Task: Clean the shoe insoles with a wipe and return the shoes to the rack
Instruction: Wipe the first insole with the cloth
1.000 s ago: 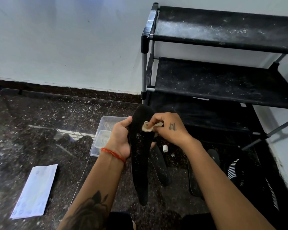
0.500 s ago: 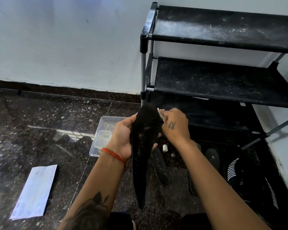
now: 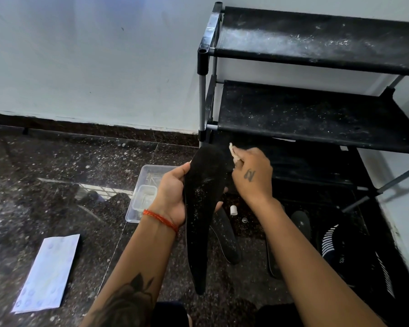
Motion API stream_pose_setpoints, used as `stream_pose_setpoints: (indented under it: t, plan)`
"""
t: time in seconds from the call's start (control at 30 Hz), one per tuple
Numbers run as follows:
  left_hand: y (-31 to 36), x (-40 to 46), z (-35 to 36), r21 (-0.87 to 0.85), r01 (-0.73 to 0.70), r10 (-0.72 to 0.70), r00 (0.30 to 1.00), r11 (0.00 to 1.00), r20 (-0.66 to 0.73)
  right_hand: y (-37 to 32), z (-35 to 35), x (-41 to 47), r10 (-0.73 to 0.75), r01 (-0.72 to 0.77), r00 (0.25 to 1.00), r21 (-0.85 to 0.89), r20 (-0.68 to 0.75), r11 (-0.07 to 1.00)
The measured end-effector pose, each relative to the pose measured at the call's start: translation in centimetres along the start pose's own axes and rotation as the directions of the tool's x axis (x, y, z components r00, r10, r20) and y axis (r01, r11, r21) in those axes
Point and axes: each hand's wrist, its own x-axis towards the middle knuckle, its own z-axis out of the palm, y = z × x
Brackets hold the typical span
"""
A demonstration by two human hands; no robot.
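My left hand (image 3: 171, 194) grips a long black insole (image 3: 202, 208) upright in front of me, thumb on its near face; pale specks dot its middle. My right hand (image 3: 253, 177) pinches a small crumpled beige wipe (image 3: 233, 153) just off the insole's upper right edge. Two more black insoles (image 3: 227, 239) (image 3: 299, 225) lie on the floor below my arms. A black shoe with white stripes (image 3: 335, 244) sits on the floor at the lower right. The black shoe rack (image 3: 316, 114) stands at the right, its two visible shelves dusty and bare.
A clear plastic box (image 3: 144, 192) sits on the dark speckled floor left of my left hand. A flat white wipe packet (image 3: 49, 272) lies at the lower left. A small white cap (image 3: 233, 210) rests on the floor under my right wrist. The wall runs behind.
My right hand carried the wipe up the insole's face and off past its upper right edge. The left hand tilted the insole top slightly toward the rack.
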Motion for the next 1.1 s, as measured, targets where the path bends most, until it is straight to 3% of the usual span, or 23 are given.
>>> stream_pose_setpoints:
  t: [0.07,0.2,0.37,0.47,0.57,0.7,0.8,0.9,1.1]
  plan:
    - [0.0,0.0,0.2,-0.01,0.009,-0.009,1.0,1.0,-0.017,-1.0,0.2,-0.1,-0.054,0.057,0.998,0.087,-0.035,0.995]
    - [-0.1,-0.2,0.4,-0.021,0.016,-0.017,0.999,1.0,-0.052,-1.6,1.4,-0.7,-0.143,0.133,0.984,0.09,0.109,0.987]
    - [0.2,-0.3,0.1,-0.049,-0.001,-0.003,0.998,0.999,-0.064,-0.7,-0.5,0.1,-0.039,0.018,0.966,0.085,0.257,0.996]
    - [0.3,-0.3,0.2,-0.063,-0.015,0.011,0.998,0.998,-0.067,-0.1,-1.0,0.2,0.044,-0.046,0.994,0.017,0.1,0.999]
    - [0.3,-0.3,0.5,-0.054,-0.015,0.011,0.997,0.998,-0.07,-0.6,-0.3,0.3,0.029,-0.022,0.999,0.201,-0.034,0.979]
    - [0.2,-0.5,0.7,-0.038,0.006,-0.009,0.998,0.999,-0.06,-1.0,1.1,-0.2,-0.017,-0.015,0.99,0.217,0.141,0.976]
    - [0.2,-0.4,0.3,-0.036,0.014,-0.017,0.997,0.999,-0.076,-1.0,1.0,0.0,-0.068,0.032,0.981,0.191,0.182,0.981]
    - [0.3,-0.3,0.1,-0.028,0.005,-0.008,0.996,1.0,-0.085,-0.8,-0.4,0.4,-0.044,-0.026,0.961,0.249,0.271,0.968]
    - [0.1,0.0,0.3,-0.018,-0.004,0.003,0.998,1.0,-0.063,-1.1,-0.8,0.4,0.073,-0.078,0.997,0.315,0.028,0.946]
